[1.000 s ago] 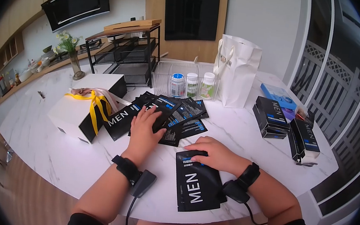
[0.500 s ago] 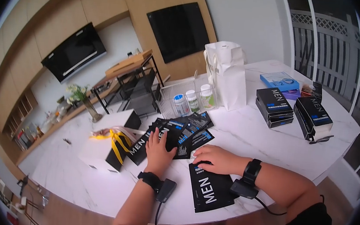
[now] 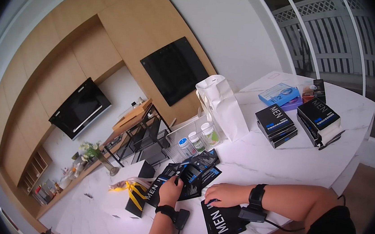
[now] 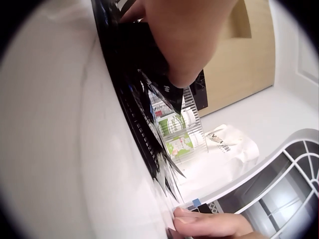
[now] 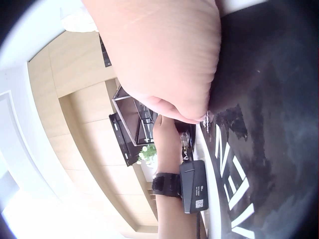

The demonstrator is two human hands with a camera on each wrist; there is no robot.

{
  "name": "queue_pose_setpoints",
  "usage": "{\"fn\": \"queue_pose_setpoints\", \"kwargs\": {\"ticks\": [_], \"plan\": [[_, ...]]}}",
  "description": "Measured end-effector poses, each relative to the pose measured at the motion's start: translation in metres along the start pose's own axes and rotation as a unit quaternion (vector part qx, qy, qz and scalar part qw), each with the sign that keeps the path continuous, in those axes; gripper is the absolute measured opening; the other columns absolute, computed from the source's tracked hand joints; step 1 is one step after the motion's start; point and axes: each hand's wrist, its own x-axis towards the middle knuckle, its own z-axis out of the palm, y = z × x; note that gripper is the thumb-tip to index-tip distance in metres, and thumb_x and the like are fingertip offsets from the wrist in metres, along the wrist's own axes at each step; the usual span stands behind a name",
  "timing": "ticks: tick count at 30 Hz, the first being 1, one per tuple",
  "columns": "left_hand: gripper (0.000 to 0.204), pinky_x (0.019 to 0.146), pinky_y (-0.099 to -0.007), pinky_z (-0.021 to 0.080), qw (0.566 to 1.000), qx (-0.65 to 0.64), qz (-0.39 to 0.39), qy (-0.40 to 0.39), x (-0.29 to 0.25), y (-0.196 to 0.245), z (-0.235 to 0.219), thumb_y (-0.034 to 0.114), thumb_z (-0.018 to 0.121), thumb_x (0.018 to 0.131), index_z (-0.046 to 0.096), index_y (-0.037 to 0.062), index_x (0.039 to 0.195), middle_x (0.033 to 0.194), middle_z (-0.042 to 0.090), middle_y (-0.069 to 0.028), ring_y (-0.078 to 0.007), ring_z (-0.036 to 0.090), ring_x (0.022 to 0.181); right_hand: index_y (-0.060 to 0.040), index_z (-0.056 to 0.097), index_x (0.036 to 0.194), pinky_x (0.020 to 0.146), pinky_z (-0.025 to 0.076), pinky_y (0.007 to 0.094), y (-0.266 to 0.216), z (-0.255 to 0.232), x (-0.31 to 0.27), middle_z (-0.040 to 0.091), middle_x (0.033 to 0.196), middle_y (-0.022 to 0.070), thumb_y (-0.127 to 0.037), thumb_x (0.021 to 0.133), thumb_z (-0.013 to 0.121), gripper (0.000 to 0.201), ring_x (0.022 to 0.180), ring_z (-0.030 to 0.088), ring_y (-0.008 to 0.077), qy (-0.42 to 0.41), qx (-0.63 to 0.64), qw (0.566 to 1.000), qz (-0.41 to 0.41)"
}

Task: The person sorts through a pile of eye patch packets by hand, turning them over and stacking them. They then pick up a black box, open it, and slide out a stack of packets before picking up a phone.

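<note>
Over a fanned pile of black packets (image 3: 192, 187), the left hand (image 3: 170, 192) bends its fingers and grips a black packet at the pile's left part. In the left wrist view, that hand (image 4: 184, 35) is close against the raised dark packets (image 4: 132, 94). The right hand (image 3: 227, 195) rests palm down on the upper end of a black pouch (image 3: 222, 224) lettered MEN, near the table's front edge. The right wrist view shows the hand (image 5: 164, 59) on the pouch (image 5: 269, 124), its fingertips mostly hidden.
A white box (image 3: 118, 204) with yellow ribbon is at left. Behind the packets are a clear basket (image 3: 173, 149) with bottles, a white paper bag (image 3: 224, 109) and a black rack (image 3: 137, 141). Black boxes (image 3: 275, 124) and a blue box (image 3: 277, 94) stand at right.
The head view has tilted and shifted, moving the scene. The left hand's spread fingers have curled in on a packet. The right hand stays on the pouch.
</note>
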Motion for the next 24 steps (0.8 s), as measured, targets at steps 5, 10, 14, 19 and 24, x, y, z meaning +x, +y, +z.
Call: {"fn": "queue_pose_setpoints", "kwargs": {"ticks": [5, 10, 14, 19, 24], "plan": [[0.026, 0.073, -0.0395, 0.047, 0.995, -0.038, -0.040, 0.079, -0.003, -0.011, 0.001, 0.019, 0.053, 0.075, 0.061, 0.0052, 0.094, 0.086, 0.062, -0.0180, -0.0344, 0.059, 0.082, -0.0066, 0.059, 0.094, 0.084, 0.040, 0.0357, 0.001, 0.002, 0.000, 0.054, 0.099, 0.0082, -0.017, 0.081, 0.054, 0.018, 0.098, 0.049, 0.0255, 0.002, -0.004, 1.000, 0.004], [0.021, 0.077, -0.0316, 0.044, 0.949, -0.186, 0.026, 0.253, -0.007, -0.008, -0.031, -0.005, 0.053, 0.066, 0.060, 0.0051, 0.083, 0.086, 0.060, -0.0107, -0.0277, 0.057, 0.085, -0.0049, 0.059, 0.095, 0.085, 0.040, 0.0340, -0.013, -0.009, 0.005, 0.055, 0.101, 0.0088, -0.015, 0.081, 0.054, 0.018, 0.098, 0.050, 0.0260, 0.113, -0.029, 0.993, -0.019], [0.020, 0.085, -0.0316, 0.041, 0.883, -0.319, 0.104, 0.328, -0.011, 0.021, -0.059, -0.010, 0.053, 0.064, 0.058, 0.0042, 0.078, 0.091, 0.060, -0.0088, -0.0259, 0.055, 0.095, -0.0033, 0.058, 0.099, 0.086, 0.043, 0.0322, -0.017, -0.018, 0.007, 0.057, 0.102, 0.0098, -0.013, 0.085, 0.052, 0.018, 0.096, 0.054, 0.0238, 0.198, 0.011, 0.976, 0.093], [0.015, 0.091, -0.0351, 0.038, 0.865, -0.399, 0.219, 0.211, -0.042, 0.052, -0.053, -0.005, 0.060, 0.065, 0.062, 0.0051, 0.076, 0.099, 0.060, -0.0087, -0.0264, 0.052, 0.104, -0.0036, 0.052, 0.111, 0.076, 0.047, 0.0249, -0.022, -0.029, 0.009, 0.061, 0.094, 0.0079, -0.039, 0.093, 0.037, 0.043, 0.088, 0.058, 0.0123, 0.200, 0.591, 0.753, 0.209], [0.020, 0.091, -0.0357, 0.038, 0.887, -0.324, 0.303, 0.125, -0.053, 0.053, -0.025, 0.001, 0.065, 0.064, 0.064, 0.0097, 0.082, 0.109, 0.056, -0.0093, -0.0277, 0.047, 0.109, -0.0018, 0.055, 0.105, 0.069, 0.047, 0.0216, -0.037, -0.034, 0.012, 0.061, 0.092, 0.0037, -0.030, 0.088, 0.052, 0.033, 0.080, 0.057, 0.0076, 0.153, 0.531, 0.795, 0.252]]}}
